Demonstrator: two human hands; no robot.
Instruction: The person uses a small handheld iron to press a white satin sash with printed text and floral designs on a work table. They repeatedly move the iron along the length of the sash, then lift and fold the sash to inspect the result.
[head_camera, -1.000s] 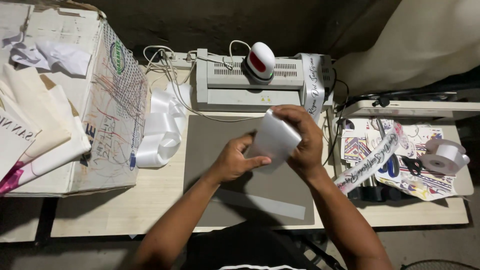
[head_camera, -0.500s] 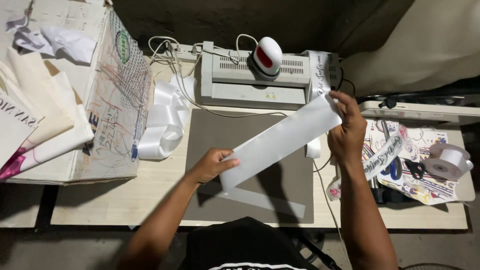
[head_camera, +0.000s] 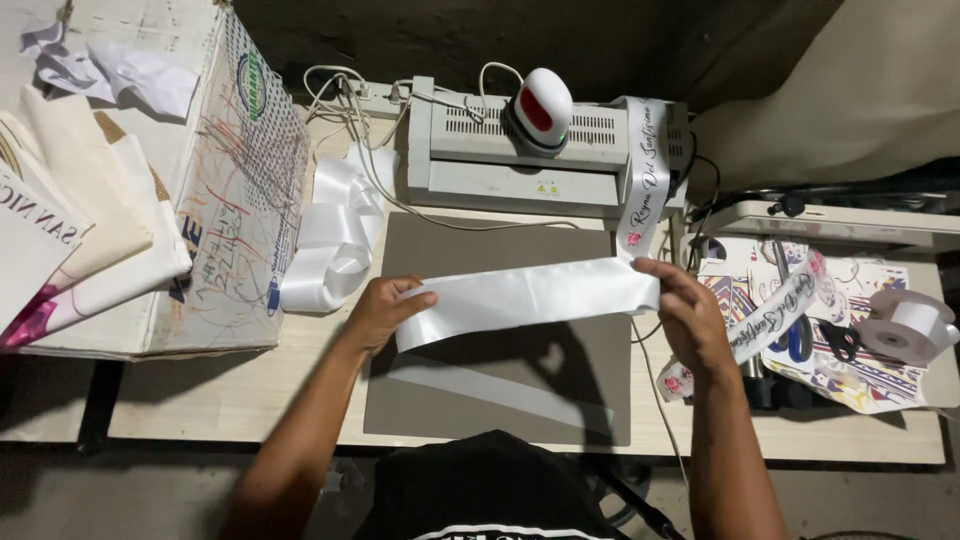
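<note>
A wide white satin ribbon strip (head_camera: 525, 296) is stretched almost level above a grey mat (head_camera: 480, 250) on the wooden table. My left hand (head_camera: 385, 310) pinches its left end. My right hand (head_camera: 685, 315) grips its right end. A narrower pale strip (head_camera: 500, 395) lies flat on the mat under the ribbon, in the ribbon's shadow.
A grey laminator (head_camera: 520, 165) with a small red-and-white heat press (head_camera: 540, 108) on it stands behind the mat. A printed ribbon (head_camera: 640, 180) hangs over its right end. Looped white ribbon (head_camera: 330, 240) and a cardboard box (head_camera: 240, 200) lie left. A ribbon roll (head_camera: 905, 325) and scissors (head_camera: 840, 340) lie right.
The ribbon was bunched between both hands, then pulled out slanted. Now it is held level, with my right hand lower and my left hand at the left end.
</note>
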